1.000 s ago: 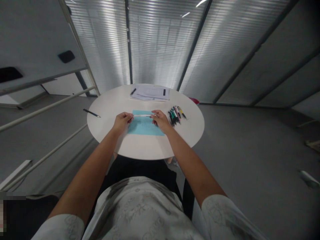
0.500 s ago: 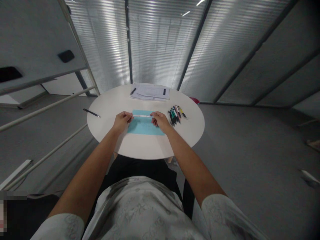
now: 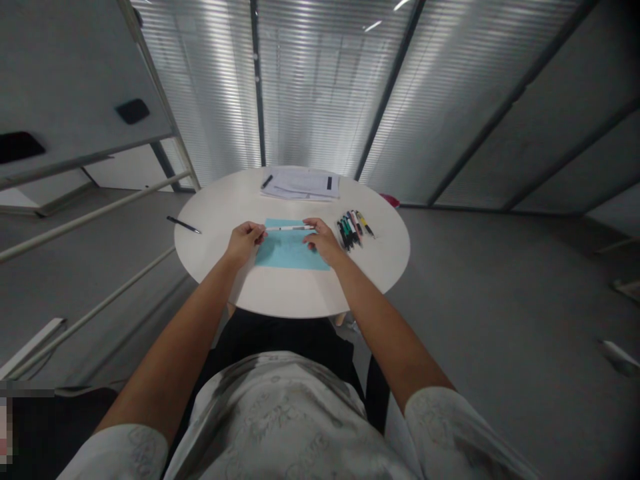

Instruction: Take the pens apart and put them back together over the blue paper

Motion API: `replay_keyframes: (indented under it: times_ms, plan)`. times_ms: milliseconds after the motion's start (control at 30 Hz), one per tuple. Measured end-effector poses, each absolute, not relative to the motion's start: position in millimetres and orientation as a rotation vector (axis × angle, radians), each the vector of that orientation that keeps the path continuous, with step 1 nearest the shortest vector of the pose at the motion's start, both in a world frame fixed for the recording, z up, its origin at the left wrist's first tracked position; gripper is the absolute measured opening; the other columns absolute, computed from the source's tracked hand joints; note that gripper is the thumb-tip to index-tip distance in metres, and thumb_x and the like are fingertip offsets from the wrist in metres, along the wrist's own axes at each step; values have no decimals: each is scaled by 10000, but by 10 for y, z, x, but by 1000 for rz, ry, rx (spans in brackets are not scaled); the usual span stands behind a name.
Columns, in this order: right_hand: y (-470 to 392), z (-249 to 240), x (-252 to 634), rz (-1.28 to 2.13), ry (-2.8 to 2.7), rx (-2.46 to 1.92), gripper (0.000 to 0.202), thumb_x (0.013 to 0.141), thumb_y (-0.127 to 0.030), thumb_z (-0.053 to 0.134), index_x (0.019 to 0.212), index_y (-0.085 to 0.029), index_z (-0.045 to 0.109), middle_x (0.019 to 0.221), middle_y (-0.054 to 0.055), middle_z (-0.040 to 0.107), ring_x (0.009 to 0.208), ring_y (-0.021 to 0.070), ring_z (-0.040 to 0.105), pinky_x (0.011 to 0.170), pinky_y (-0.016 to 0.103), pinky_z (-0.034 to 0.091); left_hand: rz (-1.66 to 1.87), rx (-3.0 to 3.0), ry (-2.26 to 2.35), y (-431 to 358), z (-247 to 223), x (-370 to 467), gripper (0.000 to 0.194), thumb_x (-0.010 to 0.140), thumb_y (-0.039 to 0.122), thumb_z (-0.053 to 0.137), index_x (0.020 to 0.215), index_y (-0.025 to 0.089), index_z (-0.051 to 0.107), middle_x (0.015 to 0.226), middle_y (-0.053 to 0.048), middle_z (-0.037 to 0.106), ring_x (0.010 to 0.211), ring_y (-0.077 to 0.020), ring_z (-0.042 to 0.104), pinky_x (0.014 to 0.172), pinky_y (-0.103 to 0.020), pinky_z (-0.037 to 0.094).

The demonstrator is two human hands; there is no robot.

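A slim white pen (image 3: 289,229) lies level across the gap between my two hands, above a sheet of light blue paper (image 3: 290,257). My left hand (image 3: 245,240) pinches the pen's left end between thumb and fingers. At the other end, my right hand (image 3: 323,240) has its thumb and forefinger spread apart around the pen's tip, without a visible pinch. Faint marks, too small to read, show on the blue paper. Just right of my right hand lies a bunch of several pens (image 3: 354,230) with black, green, red and yellow parts.
The round white table (image 3: 280,297) carries a stack of printed papers (image 3: 300,185) at its far side, with a dark pen on top. Another black pen (image 3: 184,225) sticks out over the left edge. A metal-framed board (image 3: 75,80) stands at the left.
My right hand's fingers have loosened from the pen's right end and spread apart, the forefinger shifting up. The pen's right end has risen slightly. My left hand keeps its hold.
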State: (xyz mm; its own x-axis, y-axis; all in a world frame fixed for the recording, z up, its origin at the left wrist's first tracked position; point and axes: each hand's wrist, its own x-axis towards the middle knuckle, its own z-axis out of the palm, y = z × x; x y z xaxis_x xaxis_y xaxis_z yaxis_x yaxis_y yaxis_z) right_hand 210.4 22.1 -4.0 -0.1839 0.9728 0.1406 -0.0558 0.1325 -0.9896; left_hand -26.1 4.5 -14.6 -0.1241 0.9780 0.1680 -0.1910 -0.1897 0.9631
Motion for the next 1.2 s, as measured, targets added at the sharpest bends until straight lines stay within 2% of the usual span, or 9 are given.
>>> replay_keyframes:
  times_ms: [100, 267, 433, 633, 833, 933, 1033, 1133, 1200]
  plan:
    - [206, -14, 2097, 1313, -1322, -973, 371, 697, -311, 722, 1024, -234, 563, 891, -19, 660, 532, 79, 602, 417, 178, 409, 1501, 1132, 1038, 36, -132, -251, 277, 665, 362, 797, 682, 156, 612, 649, -28, 635, 549, -89, 522, 546, -232, 396]
    - [181, 7, 2077, 1351, -1388, -1052, 295, 839, -474, 587, 920, -191, 565, 633, -14, 617, 452, 88, 539, 392, 181, 371, 1499, 1132, 1032, 22, -117, -245, 282, 666, 363, 802, 689, 151, 617, 649, -29, 634, 550, -86, 522, 554, -232, 398]
    - [177, -8, 2097, 1289, -1373, -955, 456, 662, -269, 737, 1072, -231, 541, 916, -11, 643, 573, 95, 615, 420, 182, 415, 1498, 1122, 1043, 23, -126, -249, 278, 667, 360, 805, 686, 155, 619, 657, -35, 640, 548, -88, 521, 549, -236, 399]
    - [206, -31, 2089, 1350, -1398, -1054, 325, 820, -478, 609, 956, -185, 577, 730, 4, 614, 494, 77, 551, 400, 171, 375, 1498, 1126, 1024, 16, -118, -247, 253, 673, 334, 797, 681, 153, 620, 655, -33, 634, 557, -90, 528, 550, -232, 399]
    - [181, -19, 2112, 1288, -1375, -970, 502, 671, -244, 716, 1135, -246, 522, 1030, 19, 633, 566, 82, 607, 422, 183, 429, 1499, 1106, 1033, 19, -125, -250, 211, 699, 299, 771, 694, 152, 619, 662, -34, 632, 563, -89, 528, 559, -234, 403]
    - [194, -13, 2093, 1354, -1347, -1022, 315, 798, -385, 647, 1039, -211, 540, 895, 34, 664, 532, 99, 606, 413, 191, 418, 1500, 1089, 1029, 16, -120, -249, 233, 685, 306, 787, 684, 152, 612, 656, -33, 630, 563, -91, 528, 560, -234, 406]
    - [205, -23, 2080, 1356, -1422, -1067, 281, 866, -461, 568, 925, -185, 562, 668, 13, 632, 463, 94, 553, 394, 183, 382, 1509, 1084, 1006, 21, -123, -253, 248, 668, 314, 801, 677, 151, 614, 640, -27, 623, 557, -88, 524, 550, -227, 398]
    - [192, -32, 2096, 1312, -1451, -1030, 259, 786, -346, 649, 983, -201, 563, 743, 0, 646, 492, 90, 572, 391, 177, 380, 1514, 1098, 982, 37, -147, -264, 254, 670, 327, 801, 676, 147, 621, 634, -26, 622, 553, -86, 523, 544, -223, 390]
    - [178, -28, 2113, 1294, -1420, -975, 404, 703, -267, 697, 1074, -237, 539, 919, 1, 662, 557, 93, 617, 410, 180, 409, 1515, 1102, 983, 46, -163, -270, 254, 673, 331, 799, 681, 145, 626, 640, -29, 625, 556, -87, 526, 545, -224, 391]
